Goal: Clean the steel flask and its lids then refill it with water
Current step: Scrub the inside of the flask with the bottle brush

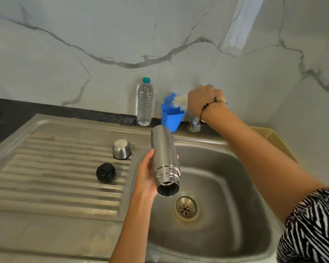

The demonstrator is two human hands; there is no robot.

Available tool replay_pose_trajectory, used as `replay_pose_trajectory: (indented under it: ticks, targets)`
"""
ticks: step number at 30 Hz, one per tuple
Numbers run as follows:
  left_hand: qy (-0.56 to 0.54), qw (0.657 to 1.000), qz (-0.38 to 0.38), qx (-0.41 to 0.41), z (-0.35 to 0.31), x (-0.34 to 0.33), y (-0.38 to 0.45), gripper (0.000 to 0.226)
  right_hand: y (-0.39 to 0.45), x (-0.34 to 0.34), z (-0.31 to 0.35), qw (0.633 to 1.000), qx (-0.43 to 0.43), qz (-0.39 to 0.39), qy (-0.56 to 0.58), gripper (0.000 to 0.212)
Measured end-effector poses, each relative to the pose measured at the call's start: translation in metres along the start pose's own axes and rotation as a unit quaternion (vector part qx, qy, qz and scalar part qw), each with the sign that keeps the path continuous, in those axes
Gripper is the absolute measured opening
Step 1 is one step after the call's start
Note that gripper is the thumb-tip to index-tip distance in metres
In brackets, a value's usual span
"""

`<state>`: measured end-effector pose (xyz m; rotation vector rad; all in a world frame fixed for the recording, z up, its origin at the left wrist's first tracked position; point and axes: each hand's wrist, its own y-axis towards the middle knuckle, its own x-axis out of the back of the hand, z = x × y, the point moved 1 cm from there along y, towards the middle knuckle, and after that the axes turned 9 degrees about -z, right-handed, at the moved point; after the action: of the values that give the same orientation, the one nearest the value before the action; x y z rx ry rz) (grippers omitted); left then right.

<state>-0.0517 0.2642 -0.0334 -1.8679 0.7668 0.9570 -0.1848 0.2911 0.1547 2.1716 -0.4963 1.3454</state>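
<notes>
Holding steel flask — left hand over sink.

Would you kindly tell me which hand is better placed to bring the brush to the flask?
Right. The right hand is already at the blue-and-white brush in the blue plastic holder; the left hand grips the open steel flask.

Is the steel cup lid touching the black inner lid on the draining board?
Apart. The head view shows bare ribbed draining board between the steel cup lid and the black inner lid.
</notes>
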Motion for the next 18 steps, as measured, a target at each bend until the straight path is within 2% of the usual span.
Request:
replay_pose_trajectory:
  ticks: [5,9,14,16,18]
  targets:
    - [-0.003,1.000,0.000,0.029,0.005,-0.002,0.000,0.076,-0.021,-0.001,-0.007,0.997,-0.043,-0.014,0.066,0.026]
    - [-0.030,0.998,-0.042,-0.042,0.005,0.000,0.005,0.051,-0.050,-0.008,-0.013,0.990,-0.067,-0.028,0.120,0.026]
    - [-0.043,0.994,-0.062,-0.085,-0.001,0.002,0.003,0.045,-0.097,-0.036,-0.027,0.981,-0.045,-0.018,0.186,0.048]
    - [-0.052,0.990,-0.070,-0.114,-0.003,0.004,0.003,0.050,-0.117,-0.057,-0.031,0.950,-0.045,-0.035,0.308,0.051]
    - [-0.088,0.986,-0.059,-0.130,-0.009,0.006,0.003,0.064,-0.142,-0.078,-0.032,0.882,-0.040,-0.028,0.468,0.047]
